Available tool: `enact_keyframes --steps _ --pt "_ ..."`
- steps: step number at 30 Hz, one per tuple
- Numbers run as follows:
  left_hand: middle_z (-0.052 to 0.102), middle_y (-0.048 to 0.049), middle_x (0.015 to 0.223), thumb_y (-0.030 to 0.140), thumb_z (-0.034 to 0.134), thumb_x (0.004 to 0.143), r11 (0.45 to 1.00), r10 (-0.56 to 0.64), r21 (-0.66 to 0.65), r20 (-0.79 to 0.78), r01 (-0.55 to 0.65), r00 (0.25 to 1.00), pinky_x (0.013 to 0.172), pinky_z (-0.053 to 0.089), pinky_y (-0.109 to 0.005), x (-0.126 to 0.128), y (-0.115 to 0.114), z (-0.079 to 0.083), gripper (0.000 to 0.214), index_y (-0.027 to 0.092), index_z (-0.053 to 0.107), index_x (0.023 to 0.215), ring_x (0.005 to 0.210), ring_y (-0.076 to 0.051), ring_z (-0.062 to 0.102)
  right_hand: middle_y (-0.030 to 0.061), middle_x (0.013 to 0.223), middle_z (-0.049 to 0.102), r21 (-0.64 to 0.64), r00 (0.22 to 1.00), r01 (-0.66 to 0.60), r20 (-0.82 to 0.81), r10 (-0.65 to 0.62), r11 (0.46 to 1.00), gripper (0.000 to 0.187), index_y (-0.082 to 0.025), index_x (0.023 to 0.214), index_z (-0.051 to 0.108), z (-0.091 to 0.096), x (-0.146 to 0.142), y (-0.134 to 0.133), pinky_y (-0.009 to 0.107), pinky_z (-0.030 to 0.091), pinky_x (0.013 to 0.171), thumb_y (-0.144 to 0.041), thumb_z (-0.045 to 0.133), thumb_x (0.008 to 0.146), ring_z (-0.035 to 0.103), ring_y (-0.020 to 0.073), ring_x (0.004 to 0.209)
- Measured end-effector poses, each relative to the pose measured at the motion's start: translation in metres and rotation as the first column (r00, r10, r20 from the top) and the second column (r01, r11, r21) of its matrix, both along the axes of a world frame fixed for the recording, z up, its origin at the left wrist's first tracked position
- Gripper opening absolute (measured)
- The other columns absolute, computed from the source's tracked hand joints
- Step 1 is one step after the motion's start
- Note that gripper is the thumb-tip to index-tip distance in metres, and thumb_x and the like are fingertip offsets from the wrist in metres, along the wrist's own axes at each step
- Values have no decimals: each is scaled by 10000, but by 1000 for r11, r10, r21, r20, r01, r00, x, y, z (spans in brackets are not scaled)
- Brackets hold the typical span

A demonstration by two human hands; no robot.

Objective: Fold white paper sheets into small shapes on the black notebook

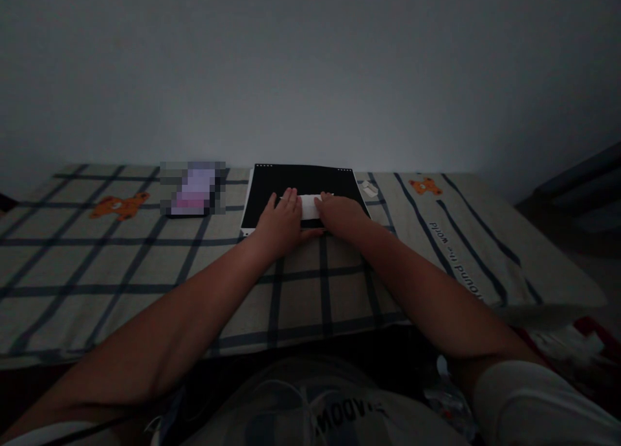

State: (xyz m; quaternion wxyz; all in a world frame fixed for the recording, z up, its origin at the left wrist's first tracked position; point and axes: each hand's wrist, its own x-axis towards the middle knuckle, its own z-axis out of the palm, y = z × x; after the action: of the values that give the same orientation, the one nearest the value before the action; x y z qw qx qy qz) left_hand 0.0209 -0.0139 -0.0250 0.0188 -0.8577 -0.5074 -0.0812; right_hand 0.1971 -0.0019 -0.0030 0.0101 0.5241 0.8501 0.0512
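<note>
A small piece of white paper (311, 207), seemingly folded, lies on a flat black sheet (301, 177) with rows of white dots at its far corners. My left hand (281, 221) rests flat at the paper's left end, fingers stretched forward and thumb pointing right along the near edge. At the right end, my right hand (342, 214) has its fingers curled together on the paper. White layers show along the sides of the black sheet. The fingers hide both ends of the paper.
A checked cloth (233, 265) with orange bear prints covers the table, against a plain wall (310, 71). On the left lies a phone (194, 191), its screen lit and blurred out. A small pale scrap (369, 189) sits right of the black sheet.
</note>
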Motion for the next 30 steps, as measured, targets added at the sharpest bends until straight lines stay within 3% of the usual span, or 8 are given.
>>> enact_keyframes --steps 3,6,10,17,24,30 --pt "322 -298 1698 673 437 1039 990 -126 -77 -79 120 989 1310 234 -479 1 5 1 912 -35 373 1610 1623 -372 266 247 1407 672 25 1000 8 18 -8 1000 422 -97 1349 673 1 -2 -1 423 599 915 -161 356 1076 721 321 1186" --pt "278 -318 1703 653 466 1040 988 -119 -112 -97 108 988 1309 249 -455 1 7 4 938 -73 322 1617 1630 -367 243 223 1509 618 70 997 -76 6 76 995 435 -75 1384 660 0 -3 0 457 552 1058 -159 366 1074 625 332 1363" --pt "258 -280 1721 632 503 1041 982 -126 -153 -85 112 988 1319 235 -429 -2 7 10 923 -31 291 1647 1635 -340 233 186 1609 535 24 986 -156 -49 157 987 495 -53 1523 547 -5 -2 2 388 427 1222 -115 382 1061 477 255 1524" --pt "335 -225 1712 637 446 1067 981 -56 -187 -79 41 995 1299 296 -476 -6 6 22 806 58 395 1626 1607 -320 325 274 1575 536 -39 999 -42 -23 41 998 469 -19 1477 571 -3 1 0 434 525 1106 -166 407 1063 622 323 1377" --pt "418 -224 1669 639 435 1070 985 76 -148 -123 -94 989 1289 266 -610 -4 -2 29 751 95 479 1587 1569 -346 400 255 1438 661 -56 992 97 -74 -101 994 431 -38 1370 651 4 3 2 432 568 998 -236 439 1051 705 328 1222" --pt "364 -243 1692 648 435 1061 978 141 -132 -163 -163 977 1303 167 -638 -2 -9 29 823 50 408 1626 1593 -375 342 220 1328 734 -75 986 147 -74 -152 986 445 -62 1371 661 11 7 2 404 576 912 -287 470 1038 724 325 1169"
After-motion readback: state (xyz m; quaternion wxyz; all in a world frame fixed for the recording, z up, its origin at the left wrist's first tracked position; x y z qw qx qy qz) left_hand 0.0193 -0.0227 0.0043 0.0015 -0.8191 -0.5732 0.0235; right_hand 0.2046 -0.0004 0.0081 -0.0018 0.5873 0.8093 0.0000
